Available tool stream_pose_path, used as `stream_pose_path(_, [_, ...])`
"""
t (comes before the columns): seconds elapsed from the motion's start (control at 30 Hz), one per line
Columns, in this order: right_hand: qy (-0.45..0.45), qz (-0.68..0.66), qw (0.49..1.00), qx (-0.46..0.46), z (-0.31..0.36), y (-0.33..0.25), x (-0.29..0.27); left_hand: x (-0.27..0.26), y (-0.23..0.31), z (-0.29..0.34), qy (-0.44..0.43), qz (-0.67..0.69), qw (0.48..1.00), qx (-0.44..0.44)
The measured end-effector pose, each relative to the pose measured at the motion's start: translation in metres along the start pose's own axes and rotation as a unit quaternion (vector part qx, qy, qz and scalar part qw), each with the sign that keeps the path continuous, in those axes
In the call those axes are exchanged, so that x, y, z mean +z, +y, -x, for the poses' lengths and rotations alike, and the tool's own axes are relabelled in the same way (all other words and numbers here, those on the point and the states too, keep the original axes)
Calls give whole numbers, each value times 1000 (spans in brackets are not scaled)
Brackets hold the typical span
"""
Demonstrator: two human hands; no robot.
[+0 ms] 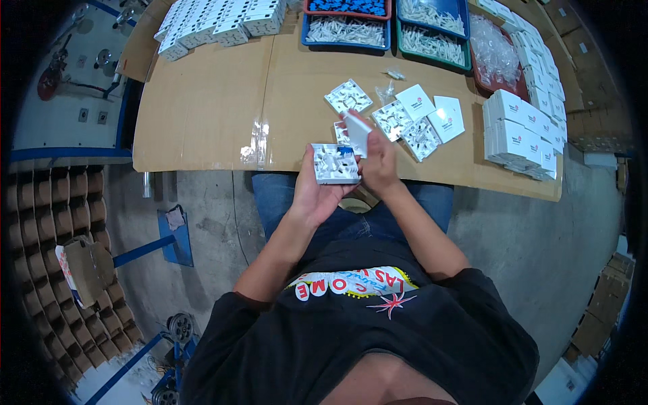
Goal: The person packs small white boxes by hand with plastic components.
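Observation:
Above the near edge of the cardboard-covered table, my left hand [314, 197] holds a shallow white square housing [336, 173] from below, its inner side up, with white fittings and a small blue part inside. My right hand [381, 164] grips a white square cover plate [358, 132], tilted on edge just above the housing's right side. Just beyond my hands lie similar housings, one [349, 96] alone and others [421, 139] overlapping. Beside them are white cover plates [414, 101] and a small clear bag [385, 93]. Another housing is partly hidden behind the held plate.
Stacked white boxes [256, 19] stand at the far left, more [520, 138] along the right. At the back are a red tray [347, 15] of blue parts, blue and green trays [432, 61] of white pieces, and a red tray [522, 91] of clear bags. Cardboard [202, 115] covers the table.

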State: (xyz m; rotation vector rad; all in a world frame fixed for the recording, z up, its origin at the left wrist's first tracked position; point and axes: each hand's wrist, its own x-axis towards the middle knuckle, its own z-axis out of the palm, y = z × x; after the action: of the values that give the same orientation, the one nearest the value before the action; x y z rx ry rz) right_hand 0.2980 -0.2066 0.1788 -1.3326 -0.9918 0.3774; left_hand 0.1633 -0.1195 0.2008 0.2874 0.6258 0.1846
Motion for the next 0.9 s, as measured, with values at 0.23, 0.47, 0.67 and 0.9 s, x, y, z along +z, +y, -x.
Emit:
stream_pose_path(0.23, [0,93,989,114,-55,20,10,-12,14,23,-66,-40,995,68])
stream_pose_path(0.47, [-25,180,983,29,-72,21,47,-16,26,38,-17,-147,978,148])
stream_pose_path(0.67, [-129,45,937,321,-36,-20,39,-26,20,24,-11,-163,961,223])
stream_pose_path(0.9, [-71,9,936,344,-23,-3,28,-16,6,0,-33,-212,954,211])
